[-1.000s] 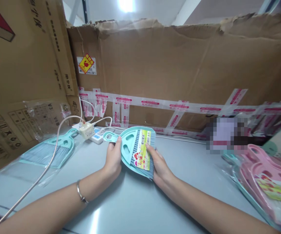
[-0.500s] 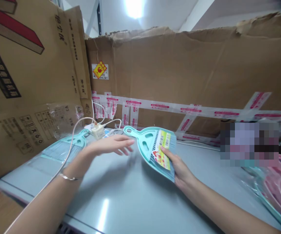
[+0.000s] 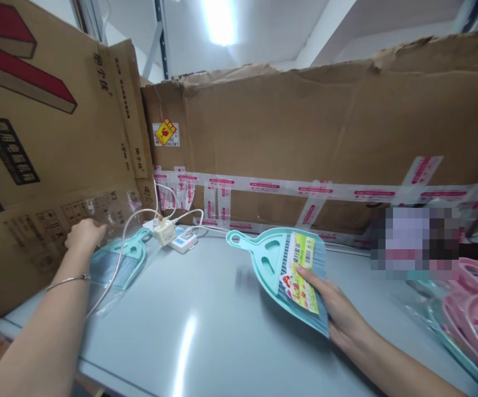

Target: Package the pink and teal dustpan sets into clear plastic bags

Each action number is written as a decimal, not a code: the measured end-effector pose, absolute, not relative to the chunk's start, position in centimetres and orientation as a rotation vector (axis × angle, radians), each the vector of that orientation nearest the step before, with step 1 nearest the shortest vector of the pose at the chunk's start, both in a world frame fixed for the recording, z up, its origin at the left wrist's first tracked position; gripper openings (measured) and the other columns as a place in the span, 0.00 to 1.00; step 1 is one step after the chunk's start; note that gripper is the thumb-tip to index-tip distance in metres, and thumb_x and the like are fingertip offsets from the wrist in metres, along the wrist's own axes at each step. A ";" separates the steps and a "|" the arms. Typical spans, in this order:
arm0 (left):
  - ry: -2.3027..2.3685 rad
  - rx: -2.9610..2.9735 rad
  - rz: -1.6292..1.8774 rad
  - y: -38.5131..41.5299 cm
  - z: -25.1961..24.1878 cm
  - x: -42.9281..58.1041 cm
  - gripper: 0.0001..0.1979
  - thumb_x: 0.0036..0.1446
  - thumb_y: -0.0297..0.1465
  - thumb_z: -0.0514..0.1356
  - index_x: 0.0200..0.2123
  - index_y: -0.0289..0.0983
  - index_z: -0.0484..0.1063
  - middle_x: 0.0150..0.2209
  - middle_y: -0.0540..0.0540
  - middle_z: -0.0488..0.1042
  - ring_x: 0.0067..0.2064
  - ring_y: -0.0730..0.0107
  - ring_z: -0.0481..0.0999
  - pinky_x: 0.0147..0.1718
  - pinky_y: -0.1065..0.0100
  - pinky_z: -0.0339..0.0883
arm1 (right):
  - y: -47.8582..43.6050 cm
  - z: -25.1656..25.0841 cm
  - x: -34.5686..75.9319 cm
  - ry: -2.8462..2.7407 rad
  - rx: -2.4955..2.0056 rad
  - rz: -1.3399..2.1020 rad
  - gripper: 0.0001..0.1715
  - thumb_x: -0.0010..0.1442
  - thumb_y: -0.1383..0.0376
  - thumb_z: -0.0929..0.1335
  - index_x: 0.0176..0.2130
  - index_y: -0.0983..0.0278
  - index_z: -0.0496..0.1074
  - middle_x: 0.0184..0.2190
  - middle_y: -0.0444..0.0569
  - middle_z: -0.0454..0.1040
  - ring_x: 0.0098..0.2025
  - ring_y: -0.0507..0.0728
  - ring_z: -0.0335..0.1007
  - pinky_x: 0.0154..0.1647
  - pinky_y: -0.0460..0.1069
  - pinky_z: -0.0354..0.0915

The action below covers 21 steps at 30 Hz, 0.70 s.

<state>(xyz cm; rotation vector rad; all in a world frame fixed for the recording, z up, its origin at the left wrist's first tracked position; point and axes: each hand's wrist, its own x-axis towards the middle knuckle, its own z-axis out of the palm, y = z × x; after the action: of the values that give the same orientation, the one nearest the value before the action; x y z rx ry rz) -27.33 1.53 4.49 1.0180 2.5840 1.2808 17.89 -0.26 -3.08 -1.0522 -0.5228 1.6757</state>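
My right hand (image 3: 342, 309) grips a turquoise dustpan and brush set (image 3: 270, 262) by its wide end, thumb on top. A bright printed label (image 3: 303, 270) wraps the bristles, and the looped handle points left. The set is tilted above the table. At the left, my left hand (image 3: 85, 236) is at the far edge of a second turquoise dustpan and brush set (image 3: 129, 256), which lies in clear plastic on the table. Its fingers look curled and mostly hidden; whatever they hold does not show. A bracelet (image 3: 68, 281) circles that wrist.
A white cable (image 3: 118, 264) crosses the left side toward a plug adapter (image 3: 165, 231) and a power strip (image 3: 185, 241). Large cardboard boxes (image 3: 264, 127) wall the back and left. Pink dustpans (image 3: 468, 309) and more turquoise ones in plastic lie at the right, by a blurred patch.
My left hand has swung left from near the held set's handle to the set lying at the left. The held set appears farther right and lower; the view has shifted slightly.
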 end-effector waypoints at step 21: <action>1.035 1.395 1.636 1.8 6.9 -11.1 0.07 0.51 0.32 0.61 0.29 0.33 0.69 0.32 0.40 0.79 0.35 0.61 0.77 0.33 0.65 0.69 | -1.8 -1.2 22.7 -0.528 -1.065 1.525 0.16 0.44 0.68 0.74 0.36 0.68 0.73 0.24 0.53 0.78 0.20 0.59 0.74 0.21 0.50 0.72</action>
<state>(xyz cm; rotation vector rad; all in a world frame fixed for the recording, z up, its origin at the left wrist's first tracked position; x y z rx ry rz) -11.08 1.80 6.88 1.3947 1.0353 1.6365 22.74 -1.76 -1.21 -1.0649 -0.5279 1.5254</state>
